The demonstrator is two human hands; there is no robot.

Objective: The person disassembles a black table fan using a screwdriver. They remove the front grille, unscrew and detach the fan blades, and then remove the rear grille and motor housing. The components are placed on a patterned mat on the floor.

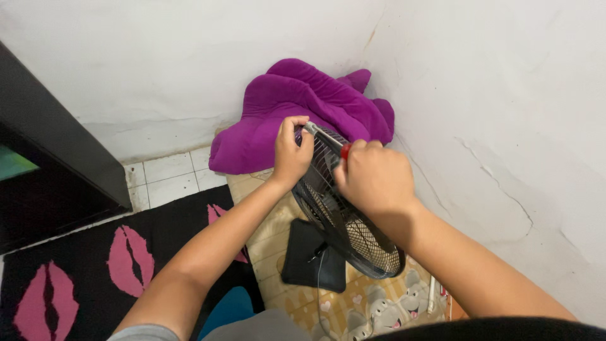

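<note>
Left hand: the left hand (291, 155) is at the top of the fan's wire cage. Its fingers are curled and pinch the top rim of the cage.
Right hand: the right hand (374, 179) is closed in a fist around a screwdriver (328, 140). Only a bit of the red handle and the thin metal shaft show. The shaft points toward the left hand, and its tip meets the rim just beside the left fingers.
Fan: the black fan (344, 218) stands on the floor mat, near the room corner where the two walls meet. Its round wire cage is tilted, and both hands are on its top part. Its flat black base (307, 254) sits on the mat below the cage.
Floor mat: the mat (372, 309) is tan with grey cartoon animals and small hearts. It lies along the right wall.
Cushion: a purple plush cushion (297, 107) leans in the corner, behind the fan.
Rug: a black rug (95, 265) with big pink lip shapes lies to the left of the mat.
Furniture: a dark piece of furniture (57, 158) stands at the left wall.
Floor: white tiles (167, 177) show between the rug and the back wall.
</note>
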